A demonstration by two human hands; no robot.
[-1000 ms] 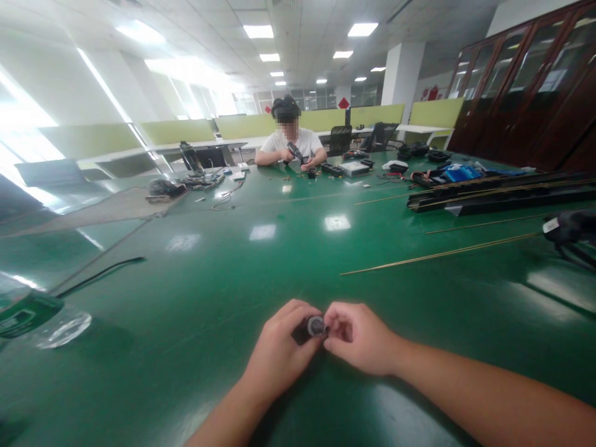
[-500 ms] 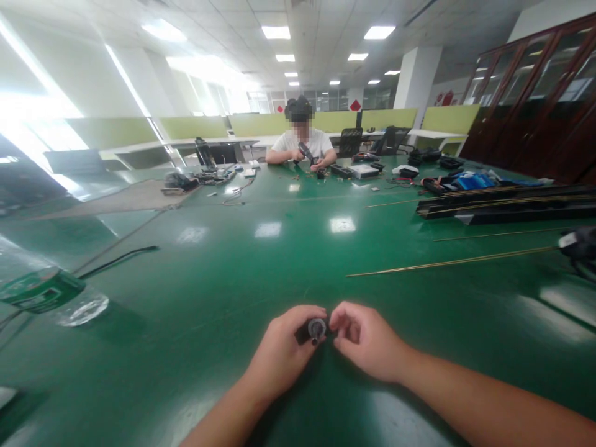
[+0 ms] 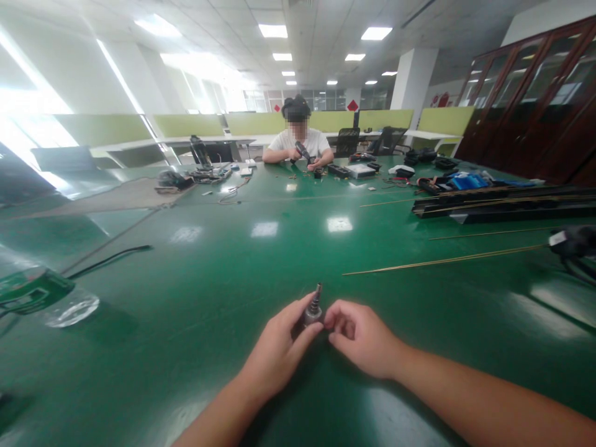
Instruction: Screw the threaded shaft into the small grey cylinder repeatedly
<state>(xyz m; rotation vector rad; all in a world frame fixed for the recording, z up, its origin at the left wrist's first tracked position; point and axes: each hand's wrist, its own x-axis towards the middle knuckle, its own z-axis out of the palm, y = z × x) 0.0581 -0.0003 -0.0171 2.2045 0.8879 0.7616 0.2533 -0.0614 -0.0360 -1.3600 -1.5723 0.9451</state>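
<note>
The left hand hid part of the metal piece; a green-labelled bottle ran out of sight at the left.

I'm looking into an office: yellow-green partitions, white desks, mesh-backed chairs, ceiling light panels and glass-fronted cabinets. My green table looks more like a workbench, with a person holding a drill-like tool at its far edge and long black rails near its right.
</note>
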